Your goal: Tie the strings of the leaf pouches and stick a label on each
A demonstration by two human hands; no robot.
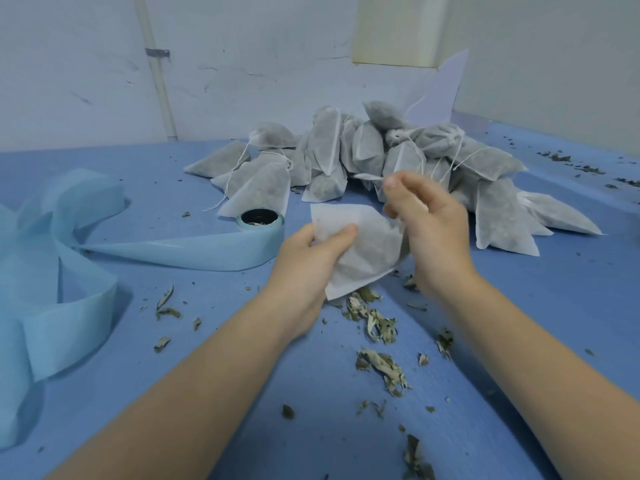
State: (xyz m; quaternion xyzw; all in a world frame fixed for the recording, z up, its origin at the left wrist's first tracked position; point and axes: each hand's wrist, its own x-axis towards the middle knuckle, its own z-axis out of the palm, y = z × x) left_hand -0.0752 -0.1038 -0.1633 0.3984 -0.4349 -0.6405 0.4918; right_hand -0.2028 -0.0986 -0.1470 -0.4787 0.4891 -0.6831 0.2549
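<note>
Head view shows us, nearest, loose dry leaves scattered on the blue bench. Above them our left hand grips the pouch by its side, while our right hand pinches at its top, seemingly the string. We judge the tying step underway; next needs a drawn, knotted string. Beyond lie the label roll and pouch pile.

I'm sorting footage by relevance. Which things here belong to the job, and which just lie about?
Job: pouch held in left hand, right hand at its top, pouch pile, blue roll.
Lying about: loose leaves, white sheet.
</note>
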